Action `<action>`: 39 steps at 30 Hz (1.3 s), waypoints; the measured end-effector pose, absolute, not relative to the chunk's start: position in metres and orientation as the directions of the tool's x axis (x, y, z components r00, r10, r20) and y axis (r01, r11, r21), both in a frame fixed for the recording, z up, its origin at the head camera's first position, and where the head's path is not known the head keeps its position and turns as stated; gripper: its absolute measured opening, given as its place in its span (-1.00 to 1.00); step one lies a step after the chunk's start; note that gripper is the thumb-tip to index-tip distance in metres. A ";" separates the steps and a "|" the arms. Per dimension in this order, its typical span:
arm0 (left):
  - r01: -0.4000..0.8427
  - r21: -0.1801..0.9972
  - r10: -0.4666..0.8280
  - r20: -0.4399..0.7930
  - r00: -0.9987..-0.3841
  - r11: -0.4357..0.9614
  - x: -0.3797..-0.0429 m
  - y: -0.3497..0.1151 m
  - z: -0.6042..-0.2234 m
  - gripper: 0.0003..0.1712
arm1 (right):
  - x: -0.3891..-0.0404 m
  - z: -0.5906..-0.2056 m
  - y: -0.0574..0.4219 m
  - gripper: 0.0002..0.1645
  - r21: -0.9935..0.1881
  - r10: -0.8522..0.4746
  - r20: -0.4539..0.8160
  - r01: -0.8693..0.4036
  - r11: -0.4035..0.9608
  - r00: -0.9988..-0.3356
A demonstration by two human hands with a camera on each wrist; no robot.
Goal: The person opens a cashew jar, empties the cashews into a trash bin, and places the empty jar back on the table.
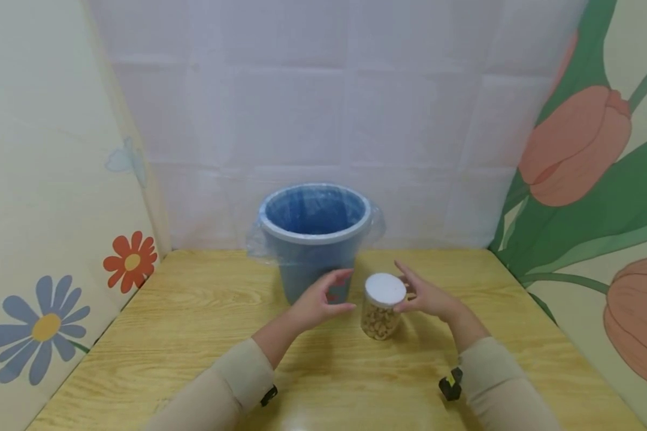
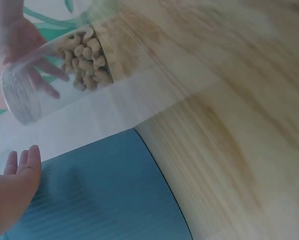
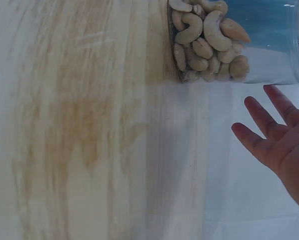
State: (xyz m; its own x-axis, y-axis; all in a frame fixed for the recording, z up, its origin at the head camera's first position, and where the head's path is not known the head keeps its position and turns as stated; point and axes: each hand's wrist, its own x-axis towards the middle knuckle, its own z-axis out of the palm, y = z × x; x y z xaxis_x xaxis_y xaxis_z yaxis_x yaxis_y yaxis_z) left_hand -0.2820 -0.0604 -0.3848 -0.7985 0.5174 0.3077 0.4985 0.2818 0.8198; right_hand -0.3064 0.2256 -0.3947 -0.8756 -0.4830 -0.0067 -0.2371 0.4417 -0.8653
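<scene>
A clear jar [image 1: 380, 308] of cashews with a white lid [image 1: 386, 289] stands upright on the wooden table, between my two hands. My right hand [image 1: 427, 297] is at the jar's right side, fingers spread, with the thumb close by the lid's edge. In the right wrist view the fingers [image 3: 262, 120] are extended beside the jar's upper part, and cashews [image 3: 209, 45] fill its lower part. My left hand [image 1: 320, 300] is left of the jar, apart from it, thumb and fingers spread, in front of the blue bin [image 1: 313, 269].
The blue bin, lined with a clear plastic bag [image 1: 259, 242], stands behind the left hand near the white back wall [image 1: 345, 120]. Walls with painted flowers flank the wooden table [image 1: 194, 335] on both sides.
</scene>
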 end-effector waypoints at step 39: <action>0.306 0.880 0.492 0.098 -0.865 0.363 -0.301 -0.013 -0.407 0.01 | -0.310 -0.424 0.217 0.02 -0.899 -0.579 -0.059 -0.209 0.385 -0.813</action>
State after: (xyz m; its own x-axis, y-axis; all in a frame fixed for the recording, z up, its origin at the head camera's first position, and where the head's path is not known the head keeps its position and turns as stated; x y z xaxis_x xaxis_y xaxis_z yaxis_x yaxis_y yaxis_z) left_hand -0.3009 -0.0128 -0.4070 -0.8652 0.4918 0.0984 0.3063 0.3627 0.8801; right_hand -0.3102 0.2173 -0.4239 -0.8132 -0.5789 -0.0592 -0.2085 0.3849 -0.8991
